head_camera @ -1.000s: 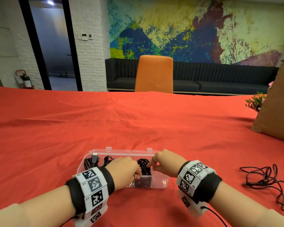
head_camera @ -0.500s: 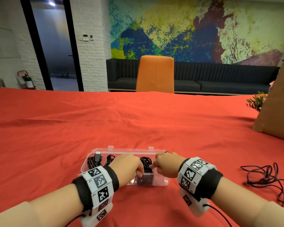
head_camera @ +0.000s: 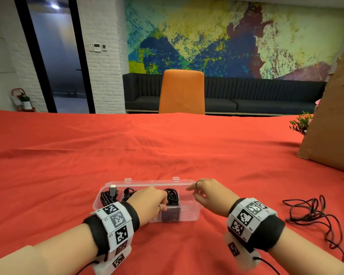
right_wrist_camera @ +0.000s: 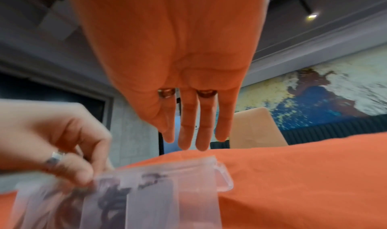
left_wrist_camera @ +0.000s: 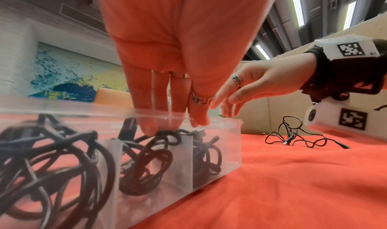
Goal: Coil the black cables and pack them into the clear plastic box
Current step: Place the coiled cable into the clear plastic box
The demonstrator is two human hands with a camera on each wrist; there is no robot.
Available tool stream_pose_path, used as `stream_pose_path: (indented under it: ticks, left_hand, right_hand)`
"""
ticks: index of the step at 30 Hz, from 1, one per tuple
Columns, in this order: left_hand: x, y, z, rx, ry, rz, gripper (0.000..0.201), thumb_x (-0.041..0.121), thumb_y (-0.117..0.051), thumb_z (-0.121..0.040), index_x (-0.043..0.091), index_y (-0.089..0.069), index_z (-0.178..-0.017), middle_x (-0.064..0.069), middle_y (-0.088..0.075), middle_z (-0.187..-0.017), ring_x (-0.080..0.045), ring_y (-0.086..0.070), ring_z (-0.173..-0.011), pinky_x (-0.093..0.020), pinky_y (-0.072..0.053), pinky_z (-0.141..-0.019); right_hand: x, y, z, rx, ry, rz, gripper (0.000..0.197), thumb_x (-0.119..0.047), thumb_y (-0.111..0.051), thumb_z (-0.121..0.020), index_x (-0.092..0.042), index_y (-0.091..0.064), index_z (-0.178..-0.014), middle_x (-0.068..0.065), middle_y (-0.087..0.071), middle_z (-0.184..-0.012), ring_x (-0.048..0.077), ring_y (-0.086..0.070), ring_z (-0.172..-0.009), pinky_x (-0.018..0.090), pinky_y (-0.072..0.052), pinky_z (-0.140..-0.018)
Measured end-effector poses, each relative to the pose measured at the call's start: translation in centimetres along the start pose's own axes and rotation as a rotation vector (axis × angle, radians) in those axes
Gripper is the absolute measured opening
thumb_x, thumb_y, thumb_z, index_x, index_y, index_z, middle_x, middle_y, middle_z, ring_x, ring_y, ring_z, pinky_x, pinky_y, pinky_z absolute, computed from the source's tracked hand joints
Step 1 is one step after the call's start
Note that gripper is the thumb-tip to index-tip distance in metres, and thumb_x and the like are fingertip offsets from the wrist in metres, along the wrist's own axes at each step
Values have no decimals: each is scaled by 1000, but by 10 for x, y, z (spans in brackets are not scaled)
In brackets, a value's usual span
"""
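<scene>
The clear plastic box (head_camera: pixel 189 212) lies on the red cloth just in front of me, its lid off. Coiled black cables (head_camera: pixel 172 196) fill its divided compartments (left_wrist_camera: pixel 144 163). My left hand (head_camera: pixel 153 199) reaches down into the box. Its fingertips (left_wrist_camera: pixel 149 128) and thumb pinch the top of the coil in the middle compartment. My right hand (head_camera: pixel 206 193) hovers over the box's right end (right_wrist_camera: pixel 209 174). Its fingers (right_wrist_camera: pixel 193 138) are straight and hold nothing. One loose, tangled black cable (head_camera: pixel 316 217) lies on the cloth to the right (left_wrist_camera: pixel 293 136).
A brown cardboard sheet (head_camera: pixel 334 124) leans at the table's right edge, with a small plant (head_camera: pixel 300 124) behind it. An orange chair (head_camera: pixel 182 92) stands at the far side. Red cloth (head_camera: pixel 127 145) covers the whole table.
My right hand has let go of the cable in the box and drawn back to the right with its fingers straightened. My left hand has stayed in the box.
</scene>
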State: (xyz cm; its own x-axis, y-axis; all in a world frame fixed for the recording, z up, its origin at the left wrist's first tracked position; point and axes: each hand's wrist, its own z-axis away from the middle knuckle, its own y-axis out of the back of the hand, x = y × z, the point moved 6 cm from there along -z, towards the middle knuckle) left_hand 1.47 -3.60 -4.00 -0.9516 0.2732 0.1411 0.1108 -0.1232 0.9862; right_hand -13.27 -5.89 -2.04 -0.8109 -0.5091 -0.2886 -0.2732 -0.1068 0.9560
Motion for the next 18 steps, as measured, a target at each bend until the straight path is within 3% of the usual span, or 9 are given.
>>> stream_pose_path:
  ticks: [2, 3, 6, 8, 11, 14, 18]
  left_hand:
    - [1, 6, -6, 16, -8, -86, 15, 19, -46, -96, 11, -57, -102, -10, -67, -105, -27, -62, -96, -29, -39, -69]
    - [2, 10, -8, 24, -11, -150, 17, 18, -43, -97, 9, -56, -106, -12, -64, -108, -29, -61, -99, -30, -37, -70]
    - [6, 15, -10, 22, -18, -328, 19, 11, -38, -97, 8, -53, -108, -15, -60, -111, -33, -59, -101, -33, -34, -68]
    - [10, 10, -7, -15, -36, -426, 23, 2, -36, -93, 9, -50, -111, -14, -59, -114, -33, -58, -104, -37, -37, -71]
    - [13, 0, -6, -44, -85, -505, 29, -3, -36, -89, 9, -45, -114, -11, -58, -118, -33, -57, -109, -41, -43, -81]
    - [12, 1, -12, 7, -91, -494, 31, -4, -38, -88, 10, -46, -115, -9, -58, -119, -30, -58, -109, -39, -44, -80]
    - [12, 2, -19, 23, -62, -486, 31, 4, -48, -87, 11, -46, -116, -6, -58, -120, -29, -58, -111, -39, -46, -83]
  right_hand:
    - [10, 14, 3, 43, -31, -59, 32, -14, -44, -91, -18, -63, -116, 2, -67, -113, 15, -61, -93, 10, -38, -75]
    - [15, 21, 6, 48, -45, -78, 32, -15, -45, -92, -21, -63, -117, 3, -69, -107, 12, -59, -86, 10, -36, -70]
    - [30, 38, 15, 36, -91, -76, 29, -22, -48, -92, -28, -64, -115, 1, -69, -103, 8, -52, -80, 18, -34, -72]
    - [42, 46, 24, 45, -130, -66, 27, -23, -49, -92, -28, -65, -113, 0, -69, -102, 7, -51, -80, 18, -34, -72]
    - [60, 47, 38, 42, -211, -30, 27, -22, -48, -91, -26, -65, -112, -1, -69, -105, 14, -60, -89, 20, -39, -77]
    - [80, 41, 48, 29, -302, -4, 27, -24, -47, -89, -30, -65, -109, -2, -68, -108, 17, -61, -100, 30, -48, -88]
    - [105, 64, 61, 166, -393, 125, 28, -29, -46, -89, -34, -62, -112, -1, -59, -117, 20, -52, -116, 36, -44, -96]
